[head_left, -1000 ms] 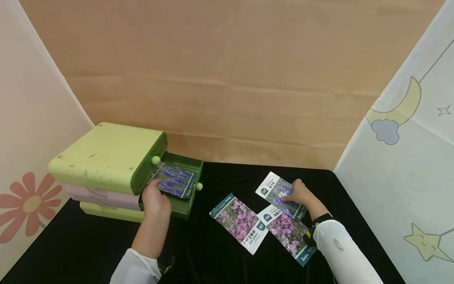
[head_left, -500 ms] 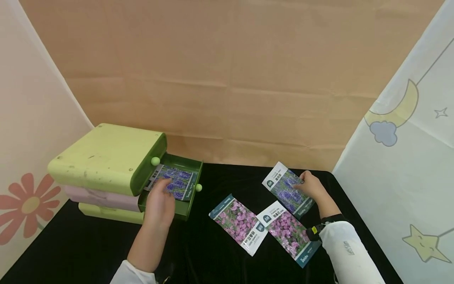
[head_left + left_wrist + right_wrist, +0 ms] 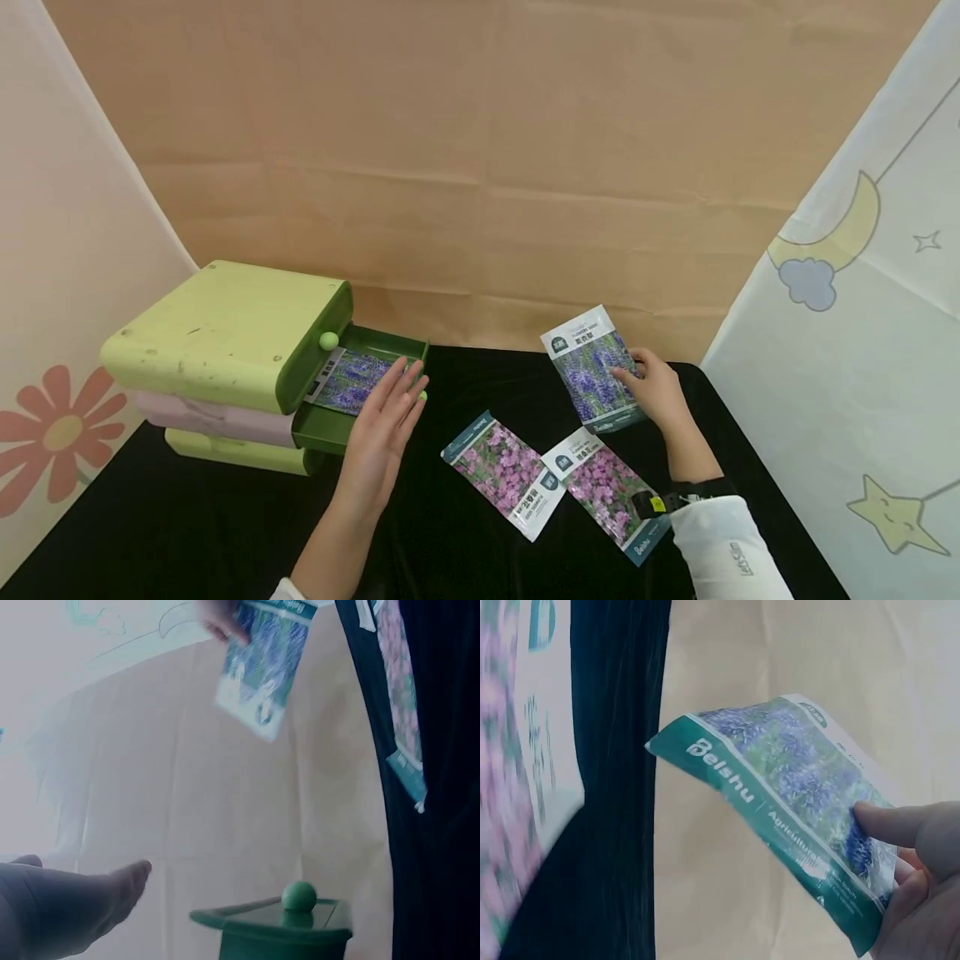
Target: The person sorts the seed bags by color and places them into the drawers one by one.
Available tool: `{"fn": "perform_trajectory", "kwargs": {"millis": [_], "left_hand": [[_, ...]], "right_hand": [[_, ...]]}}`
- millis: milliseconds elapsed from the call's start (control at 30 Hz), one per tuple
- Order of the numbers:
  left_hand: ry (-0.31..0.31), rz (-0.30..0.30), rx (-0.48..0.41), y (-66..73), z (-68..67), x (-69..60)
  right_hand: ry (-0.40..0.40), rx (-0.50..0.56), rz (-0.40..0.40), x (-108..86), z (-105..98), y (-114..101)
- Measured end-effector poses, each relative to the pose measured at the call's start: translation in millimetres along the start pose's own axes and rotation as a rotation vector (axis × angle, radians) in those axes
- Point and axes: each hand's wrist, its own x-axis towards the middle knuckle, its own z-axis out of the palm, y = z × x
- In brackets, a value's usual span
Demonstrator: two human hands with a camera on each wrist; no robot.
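My right hand [image 3: 658, 387] pinches a lavender seed packet [image 3: 594, 371] by its right edge, thumb on the front, lifted above the table. In the right wrist view the packet [image 3: 795, 780] tilts with its green "Beishu" end toward the camera. My left hand [image 3: 382, 437] has straight fingers and holds nothing; it is just in front of the pulled-out green drawer [image 3: 386, 340], partly covering it. A second purple-flower packet [image 3: 348, 382] lies flat inside that drawer. Two pink-flower packets, a left one [image 3: 502, 467] and a right one [image 3: 607, 492], lie on the black cloth, their ends meeting.
The drawer belongs to a stacked unit with a yellow-green top [image 3: 232, 325], a pink middle layer [image 3: 217, 417] and a light green knob [image 3: 328, 341]. A black cloth [image 3: 450, 558] covers the table. Brown paper [image 3: 480, 167] stands behind, with printed white panels at both sides.
My right hand has raised the lavender packet off the pink one, turning it more upright. My left hand has left the packet in the drawer, moving right with its fingers straightened.
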Motion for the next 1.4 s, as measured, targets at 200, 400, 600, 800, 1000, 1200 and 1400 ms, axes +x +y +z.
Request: {"fn": "perform_trajectory", "kwargs": {"millis": [200,400,600,800,1000,1200,1400], "left_hand": [[-0.047,-0.01,-0.015,-14.9,6.5,0.1],[-0.043,-0.043,0.026,-23.8,12.4,-0.8],[-0.033,-0.07,0.06,-27.8,14.0,-3.6],[-0.06,-0.14,0.041,-37.5,18.8,-4.9],[-0.093,-0.178,0.068,-44.2,23.0,-5.4],[-0.064,-0.196,0.092,-47.0,22.0,-6.7],[-0.051,-0.202,0.107,-46.2,23.4,-6.2]], "right_hand": [[0.002,0.19,0.03,-30.6,25.7,-30.8],[-0.042,0.36,0.065,-57.8,54.1,-59.5],[-0.11,0.487,0.059,-79.8,74.5,-77.0],[-0.143,0.592,0.039,-88.7,80.4,-83.1],[-0.129,0.588,0.026,-89.5,84.4,-82.3],[-0.141,0.548,0.001,-91.9,90.7,-85.6],[-0.161,0.533,-0.029,-96.0,88.0,-92.3]]}}
